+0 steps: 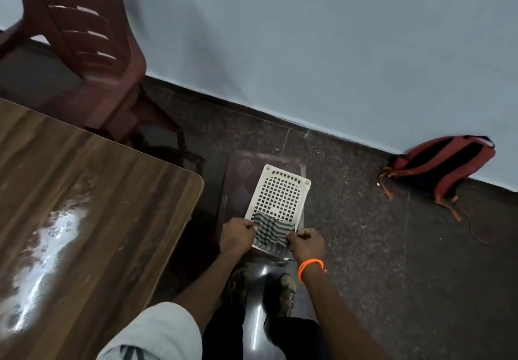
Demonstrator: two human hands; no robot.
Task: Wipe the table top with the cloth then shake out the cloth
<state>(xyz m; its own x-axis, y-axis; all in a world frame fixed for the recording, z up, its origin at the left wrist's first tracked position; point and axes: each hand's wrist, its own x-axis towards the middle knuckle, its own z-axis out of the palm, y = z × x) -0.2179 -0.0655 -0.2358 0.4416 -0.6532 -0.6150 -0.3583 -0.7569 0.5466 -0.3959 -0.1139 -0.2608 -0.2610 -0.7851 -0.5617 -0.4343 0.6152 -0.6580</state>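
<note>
I have the cloth (273,233) pinched at its two ends, left hand (236,235) and right hand (307,243) both closed on it, over the near edge of the white basket (279,194) beside the table (84,205), so I judge shaking-out is next: a brisk snap

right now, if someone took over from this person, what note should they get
Left hand and right hand each pinch a top edge of the striped cloth, stretched between them.
The cloth hangs beside the table top, above a white perforated basket on a stool.
The table shows wet streaks, so wiping looks done.
Left: shake out the cloth; whether that has begun cannot be told.
</note>
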